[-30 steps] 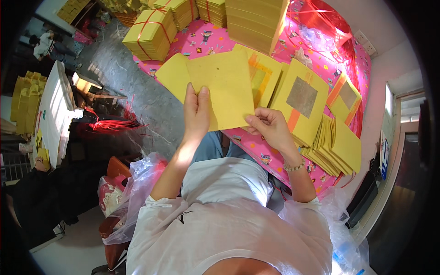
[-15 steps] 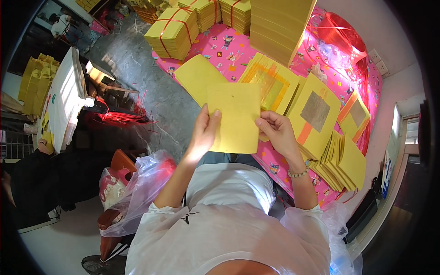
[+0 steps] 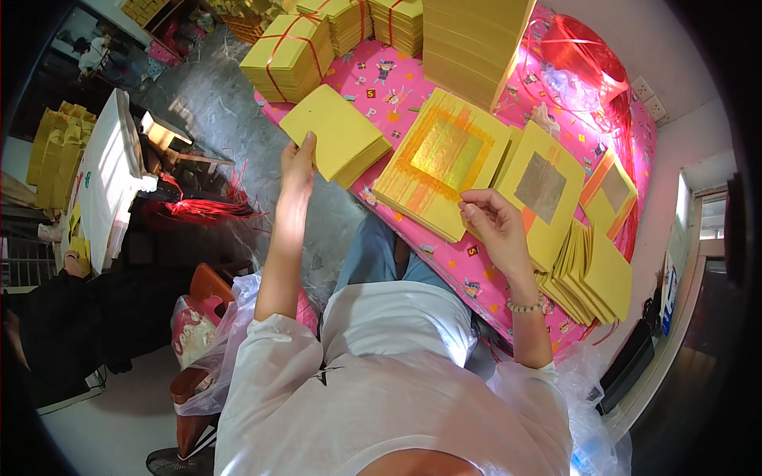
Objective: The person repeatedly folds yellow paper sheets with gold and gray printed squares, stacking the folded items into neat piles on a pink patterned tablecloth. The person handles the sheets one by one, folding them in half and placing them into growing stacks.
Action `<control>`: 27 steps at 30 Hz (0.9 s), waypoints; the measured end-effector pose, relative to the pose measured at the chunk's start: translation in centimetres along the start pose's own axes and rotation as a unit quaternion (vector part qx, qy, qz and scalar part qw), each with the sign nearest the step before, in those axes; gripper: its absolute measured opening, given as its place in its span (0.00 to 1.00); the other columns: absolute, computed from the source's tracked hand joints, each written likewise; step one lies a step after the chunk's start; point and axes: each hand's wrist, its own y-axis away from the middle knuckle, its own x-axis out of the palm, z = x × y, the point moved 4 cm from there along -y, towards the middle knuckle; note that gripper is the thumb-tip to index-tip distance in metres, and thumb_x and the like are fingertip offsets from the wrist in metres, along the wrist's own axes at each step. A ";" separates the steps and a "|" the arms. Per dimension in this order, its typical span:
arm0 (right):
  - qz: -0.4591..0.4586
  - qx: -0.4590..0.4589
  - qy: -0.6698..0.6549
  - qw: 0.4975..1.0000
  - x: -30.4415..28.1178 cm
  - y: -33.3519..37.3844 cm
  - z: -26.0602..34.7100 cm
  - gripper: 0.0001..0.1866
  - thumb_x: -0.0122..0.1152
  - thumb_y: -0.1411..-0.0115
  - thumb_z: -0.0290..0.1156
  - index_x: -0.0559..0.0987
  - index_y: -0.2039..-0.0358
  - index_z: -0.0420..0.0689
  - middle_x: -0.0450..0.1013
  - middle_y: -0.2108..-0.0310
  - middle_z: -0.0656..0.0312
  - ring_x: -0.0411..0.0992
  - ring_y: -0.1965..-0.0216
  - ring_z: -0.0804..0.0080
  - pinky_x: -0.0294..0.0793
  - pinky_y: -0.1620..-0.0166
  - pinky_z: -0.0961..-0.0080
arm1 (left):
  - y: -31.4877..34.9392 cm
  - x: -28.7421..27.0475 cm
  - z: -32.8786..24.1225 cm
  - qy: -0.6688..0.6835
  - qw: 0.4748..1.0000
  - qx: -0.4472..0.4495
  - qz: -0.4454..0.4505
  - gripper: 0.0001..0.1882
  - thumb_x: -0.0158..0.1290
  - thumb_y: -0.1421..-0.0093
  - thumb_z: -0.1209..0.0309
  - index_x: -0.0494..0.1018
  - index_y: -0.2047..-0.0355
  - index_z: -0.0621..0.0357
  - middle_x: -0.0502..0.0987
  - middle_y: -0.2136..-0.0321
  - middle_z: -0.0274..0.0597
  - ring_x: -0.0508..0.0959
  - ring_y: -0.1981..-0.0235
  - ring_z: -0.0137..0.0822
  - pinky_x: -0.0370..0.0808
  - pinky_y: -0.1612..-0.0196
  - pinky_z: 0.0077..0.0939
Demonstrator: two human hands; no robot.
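A stack of plain yellow paper [image 3: 337,131] lies at the left edge of the pink cloth. My left hand [image 3: 298,165] grips its near-left edge, thumb on the top sheet. To the right is a thick stack of yellow paper with an orange-bordered gold square [image 3: 448,151]. At the right edge of that stack is my right hand [image 3: 500,230], thumb and fingers curled together in a pinch; whether a sheet corner is between them cannot be made out. Beyond it lies yellow paper with a dull silver square [image 3: 541,189] and an orange band.
Red-tied bundles of yellow paper [image 3: 287,55] stand at the back of the pink cloth [image 3: 381,95]. A tall yellow block [image 3: 472,47] rises beside them. Fanned yellow sheets [image 3: 583,270] lie at right, below a red strapping coil [image 3: 583,59]. A white table [image 3: 115,174] stands left.
The plain yellow sheet held in front of me has gone to the left stack with my left hand. My right hand has let go of it and moved slightly right, uncovering the gold-square stack.
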 end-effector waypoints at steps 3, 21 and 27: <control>-0.030 -0.052 0.144 0.988 0.5 0.4 1.7 0.11 0.60 0.40 0.27 0.77 0.58 0.37 0.75 0.64 0.62 0.73 0.63 0.75 0.73 0.59 0.79 | -0.7 0.0 1.7 -0.038 0.999 -0.009 -0.016 0.15 0.51 0.34 0.69 0.69 0.51 0.65 0.77 0.57 0.42 0.80 0.61 0.32 0.79 0.62 0.27; -0.014 -0.243 0.467 0.850 2.5 1.4 1.4 0.20 0.70 0.55 0.33 0.77 0.61 0.41 0.70 0.61 0.58 0.67 0.58 0.58 0.69 0.57 0.63 | -0.4 -0.9 -0.5 -0.511 0.840 0.129 -0.129 0.32 0.60 0.47 0.55 0.68 0.52 0.70 0.77 0.73 0.47 0.78 0.71 0.45 0.74 0.64 0.36; -0.021 -0.250 0.460 0.852 2.1 1.3 1.4 0.17 0.70 0.54 0.33 0.78 0.64 0.42 0.71 0.63 0.58 0.69 0.60 0.59 0.70 0.60 0.64 | 3.5 2.1 -3.2 -0.520 0.745 0.386 -0.158 0.26 0.60 0.45 0.62 0.69 0.50 0.62 0.75 0.68 0.45 0.75 0.67 0.42 0.72 0.61 0.32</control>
